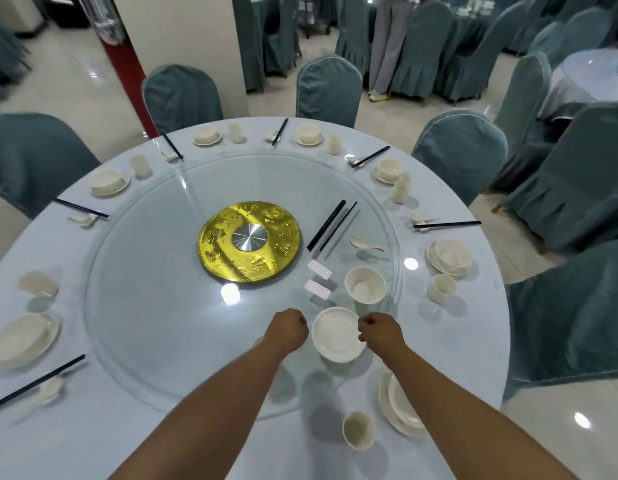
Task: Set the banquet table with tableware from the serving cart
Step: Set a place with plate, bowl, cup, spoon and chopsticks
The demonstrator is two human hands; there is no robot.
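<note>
Your hands flank a white plate on the glass turntable.

The plate point(338, 333) lies flat near the turntable's point(155, 306) near edge, with your left hand point(289, 327) just beside its left rim and your right hand point(378, 329) at its right rim. Both hands have the fingers curled in; the left holds nothing you can see, and whether the right pinches the rim cannot be told. Just beyond the plate stands a bowl point(365, 284), left of it two white rests point(319, 278), and farther on loose chopsticks point(330, 225) and a spoon point(364, 244). A gold disc point(248, 245) marks the turntable's centre. Around the worktop point(93, 427), place settings of plates, bowls, cups and chopsticks sit before covered chairs point(330, 86). A cup point(359, 434) and stacked plates point(399, 407) lie under your right forearm.
</note>
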